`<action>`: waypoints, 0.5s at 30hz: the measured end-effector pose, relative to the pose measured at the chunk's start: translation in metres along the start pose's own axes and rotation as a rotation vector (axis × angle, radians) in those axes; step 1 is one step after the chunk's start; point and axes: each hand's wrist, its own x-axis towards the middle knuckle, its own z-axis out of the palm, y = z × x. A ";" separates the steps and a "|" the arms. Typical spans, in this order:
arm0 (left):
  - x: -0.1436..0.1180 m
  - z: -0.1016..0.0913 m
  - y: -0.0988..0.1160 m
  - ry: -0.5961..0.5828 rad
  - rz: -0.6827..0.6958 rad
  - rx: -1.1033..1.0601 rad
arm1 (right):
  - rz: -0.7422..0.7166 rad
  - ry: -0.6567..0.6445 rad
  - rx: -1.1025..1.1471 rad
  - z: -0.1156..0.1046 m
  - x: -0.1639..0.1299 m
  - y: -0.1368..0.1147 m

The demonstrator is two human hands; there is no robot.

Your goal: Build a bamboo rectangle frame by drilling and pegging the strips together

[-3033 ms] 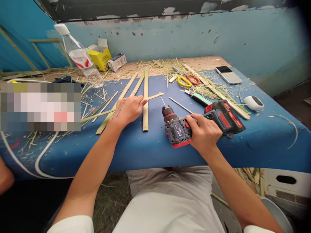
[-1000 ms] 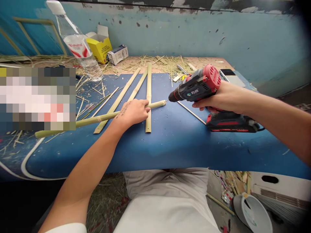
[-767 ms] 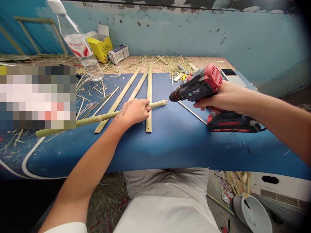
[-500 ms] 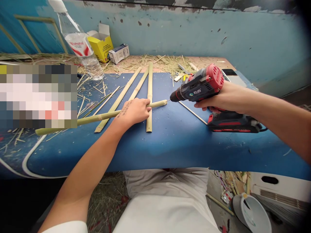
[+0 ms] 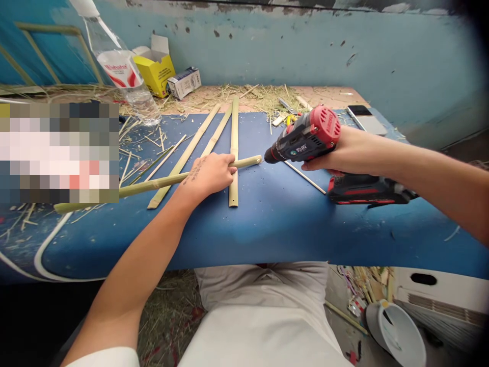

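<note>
My left hand (image 5: 214,173) is closed around a long bamboo strip (image 5: 160,183), near its right end. That strip lies slanted across an upright-running bamboo strip (image 5: 234,137) with a small hole near its front end. A cordless drill (image 5: 305,133) is gripped in my right hand (image 5: 340,153), its chuck pointing left. The thin bit sits close to the strip's right end, where a hole shows; whether they touch I cannot tell. Two more bamboo strips (image 5: 194,142) lie slanting behind my left hand.
A water bottle (image 5: 124,71), a yellow box (image 5: 155,71) and a small white box (image 5: 184,83) stand at the back left. A phone (image 5: 367,120) lies at the back right. Bamboo shavings (image 5: 244,94) litter the far edge. A grey bucket (image 5: 401,336) is below at right.
The drill has tilted and shifted slightly left, its body lower than before. A hole now shows at the bamboo strip's end. My left hand keeps its hold.
</note>
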 end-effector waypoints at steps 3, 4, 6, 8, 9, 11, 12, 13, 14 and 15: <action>0.001 0.000 -0.002 -0.018 0.001 -0.004 | -0.075 0.080 -0.142 0.003 -0.009 0.006; 0.001 0.000 -0.002 -0.025 -0.003 -0.006 | -0.119 0.120 -0.160 0.005 -0.012 0.009; 0.001 0.000 -0.002 -0.034 -0.007 -0.016 | -0.176 0.191 -0.169 0.008 -0.018 0.016; 0.001 0.001 -0.002 -0.035 -0.007 -0.024 | -0.180 0.241 -0.155 0.010 -0.023 0.021; 0.001 0.001 -0.002 -0.033 -0.006 -0.024 | -0.171 0.258 -0.146 0.011 -0.026 0.023; -0.001 0.001 -0.001 -0.021 -0.010 -0.008 | -0.155 0.277 -0.128 0.011 -0.030 0.024; -0.002 0.000 0.001 -0.010 -0.015 0.007 | -0.159 0.278 -0.120 0.010 -0.031 0.024; -0.003 0.000 0.002 0.004 -0.019 0.024 | -0.167 0.275 -0.117 0.010 -0.032 0.024; -0.004 0.000 0.004 0.018 -0.020 0.041 | -0.177 0.272 -0.118 0.010 -0.033 0.023; -0.006 0.000 0.006 0.031 -0.016 0.058 | -0.187 0.267 -0.121 0.010 -0.033 0.023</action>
